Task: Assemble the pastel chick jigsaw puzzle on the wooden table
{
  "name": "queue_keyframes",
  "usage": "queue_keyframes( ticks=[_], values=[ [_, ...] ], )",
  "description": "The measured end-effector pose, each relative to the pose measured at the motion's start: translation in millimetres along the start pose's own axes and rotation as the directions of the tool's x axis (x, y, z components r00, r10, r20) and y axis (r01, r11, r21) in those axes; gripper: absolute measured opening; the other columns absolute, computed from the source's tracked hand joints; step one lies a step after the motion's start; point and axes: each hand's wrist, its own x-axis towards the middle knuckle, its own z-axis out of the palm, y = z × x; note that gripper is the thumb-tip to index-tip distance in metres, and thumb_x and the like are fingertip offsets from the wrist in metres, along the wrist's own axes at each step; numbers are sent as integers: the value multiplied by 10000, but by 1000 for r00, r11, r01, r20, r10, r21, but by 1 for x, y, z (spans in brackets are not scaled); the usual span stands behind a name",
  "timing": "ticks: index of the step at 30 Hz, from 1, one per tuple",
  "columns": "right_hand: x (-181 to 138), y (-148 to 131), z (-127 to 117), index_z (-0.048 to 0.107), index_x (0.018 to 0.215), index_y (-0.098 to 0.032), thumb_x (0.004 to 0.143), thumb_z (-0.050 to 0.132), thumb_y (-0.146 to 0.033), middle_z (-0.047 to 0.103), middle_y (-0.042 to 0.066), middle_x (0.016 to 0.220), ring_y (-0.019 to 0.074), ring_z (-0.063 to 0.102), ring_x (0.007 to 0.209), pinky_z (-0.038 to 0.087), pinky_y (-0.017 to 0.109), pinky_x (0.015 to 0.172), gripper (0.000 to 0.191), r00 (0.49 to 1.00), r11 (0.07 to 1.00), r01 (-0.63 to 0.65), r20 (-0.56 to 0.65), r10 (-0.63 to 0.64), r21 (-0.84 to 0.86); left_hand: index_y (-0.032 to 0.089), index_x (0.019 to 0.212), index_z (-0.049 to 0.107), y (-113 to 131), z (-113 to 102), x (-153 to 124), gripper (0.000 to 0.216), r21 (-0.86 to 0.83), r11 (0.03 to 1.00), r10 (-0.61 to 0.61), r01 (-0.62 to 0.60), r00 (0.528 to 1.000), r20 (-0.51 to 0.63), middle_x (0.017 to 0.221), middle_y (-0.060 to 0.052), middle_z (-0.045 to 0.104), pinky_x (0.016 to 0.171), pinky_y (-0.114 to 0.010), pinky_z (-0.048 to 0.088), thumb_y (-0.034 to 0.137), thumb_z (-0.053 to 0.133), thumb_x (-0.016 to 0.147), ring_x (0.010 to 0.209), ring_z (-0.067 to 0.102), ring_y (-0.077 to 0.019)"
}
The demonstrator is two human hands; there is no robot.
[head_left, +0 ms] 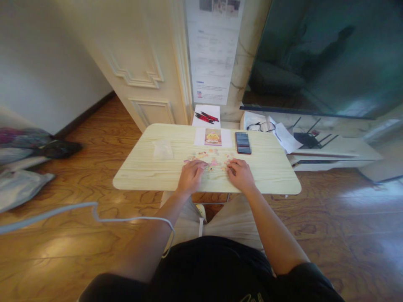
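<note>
While our left hand (190,175) and right hand (242,174) are at the table (141,172), small colourful pieces (213,164) lie between and just beyond them, nearer us than the yellow-figured picture (213,137); whether either grip is apart or clamped on something, we cannot tell.

Seen from the view's centre, the pieces (214,162) on the tabletop (267,178) are too small and blurred for their outlines to be told, and the curled fingers of the left hand (190,176) at seven o'clock and the right hand (240,174) at four hide whatever they may pinch. The poster (214,54) at twelve, its print too fine to read, is cut by the top edge, as is the screen (327,58) at two. The left edge crops the bags (23,188) at nine, the bottom edge the shirt (214,272) at six.
</note>
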Motion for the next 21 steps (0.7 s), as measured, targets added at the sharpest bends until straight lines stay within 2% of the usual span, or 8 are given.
queue_keyframes(
  ticks=[7, 12, 17, 21],
  values=[
    [0, 5, 0, 776, 1115, -225, 948, 554, -101, 717, 82, 1249, 273, 578, 1228, 459, 444, 1106, 304, 1000, 1000, 9, 16, -10, 27, 320, 1273, 738, 12, -3, -3, 359, 164, 986, 19, -43, 990, 142, 1367, -4, 726, 1120, -524, 384, 409, 484, 1036, 1312, 585, -278],
    [0, 3, -2, 781, 1103, -225, 952, 564, -116, 717, 82, 1235, 269, 583, 1221, 458, 439, 1107, 286, 1000, 999, 21, -2, -21, 39, 315, 1212, 766, 13, -1, -3, 323, 193, 979, 27, -62, 983, 181, 1348, 9, 740, 1121, -549, 366, 363, 531, 995, 1319, 572, -289],
    [0, 3, -1, 790, 1084, -226, 954, 564, -132, 720, 88, 1226, 277, 581, 1226, 455, 449, 1111, 276, 1000, 999, -2, -13, 3, 40, 309, 1207, 765, 13, 0, -4, 312, 186, 980, 40, -74, 984, 176, 1348, 21, 740, 1127, -555, 353, 359, 551, 985, 1313, 571, -289],
    [0, 8, -1, 786, 1087, -214, 926, 535, -90, 729, 91, 1207, 269, 597, 1198, 470, 446, 1102, 323, 995, 992, -49, -78, 59, 117, 287, 1221, 741, 11, -3, -6, 310, 130, 990, 36, -48, 995, 95, 1358, -1, 728, 1126, -513, 378, 328, 556, 975, 1295, 591, -267]
  ],
)
